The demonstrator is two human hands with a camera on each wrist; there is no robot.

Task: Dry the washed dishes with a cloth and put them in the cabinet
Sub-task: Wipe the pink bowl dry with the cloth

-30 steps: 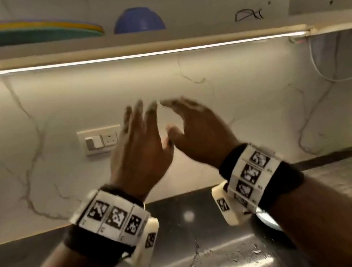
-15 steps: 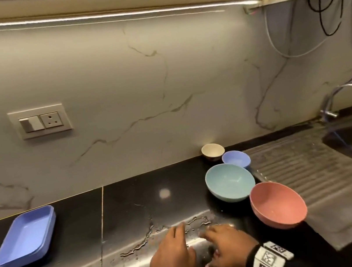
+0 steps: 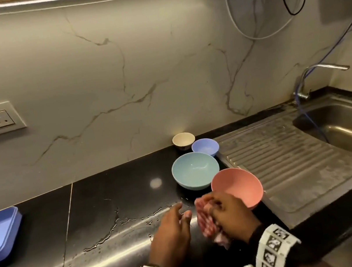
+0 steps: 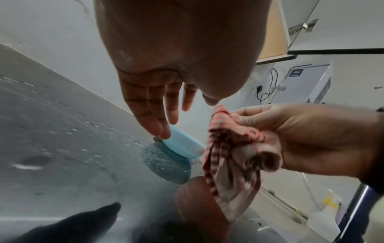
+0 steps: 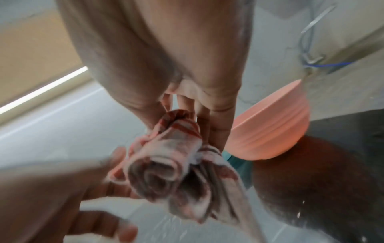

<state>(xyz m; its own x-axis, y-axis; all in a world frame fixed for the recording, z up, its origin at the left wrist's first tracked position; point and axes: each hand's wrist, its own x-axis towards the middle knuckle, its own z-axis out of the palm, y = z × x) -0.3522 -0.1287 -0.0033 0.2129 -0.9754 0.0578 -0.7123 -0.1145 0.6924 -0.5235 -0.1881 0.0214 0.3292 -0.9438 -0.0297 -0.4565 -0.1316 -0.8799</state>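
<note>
The right hand [image 3: 230,213] grips the bunched cloth [image 3: 206,219] above the near counter [image 3: 101,191]. The pink bowl [image 3: 236,187] sits just beyond it, to the far right — the nearest dish. The left hand [image 3: 172,231] hovers just left of the cloth, fingers relaxed and extended, holding nothing — likely free to take a bowl.

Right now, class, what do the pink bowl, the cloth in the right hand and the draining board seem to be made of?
Pink bowl: probably plastic, matte, with an even colour and faint moulded ridges outside.
Cloth: woven fabric, red and white checked; it bunches into soft folds in the right hand.
Draining board: looks like stainless steel, dull grey, pressed into ribs.
</note>
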